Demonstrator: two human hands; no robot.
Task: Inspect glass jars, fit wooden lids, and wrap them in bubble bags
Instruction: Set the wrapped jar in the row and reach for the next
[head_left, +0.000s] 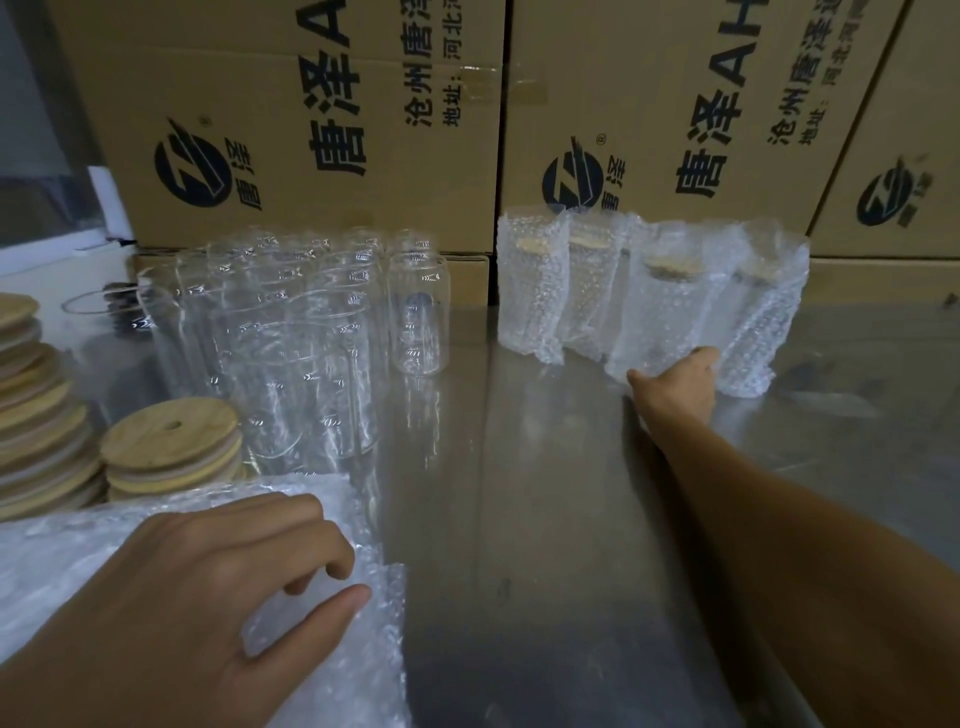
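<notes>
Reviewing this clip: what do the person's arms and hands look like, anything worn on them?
Both are bare. The left hand and its forearm show no glove, sleeve, watch or ring. The right hand and its long forearm are likewise uncovered, with no wristband or jewellery visible. No markings show on either arm.

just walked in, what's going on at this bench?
A person is packing glass jars at a steel table. Four wrapped jars, wooden lids on and bubble bags round them, stand in a row against the cardboard boxes. The right hand reaches to the base of the third one. The left hand rests on the stack of bubble bags, fingers curled at its edge. A cluster of bare jars and stacks of wooden lids wait on the left.
</notes>
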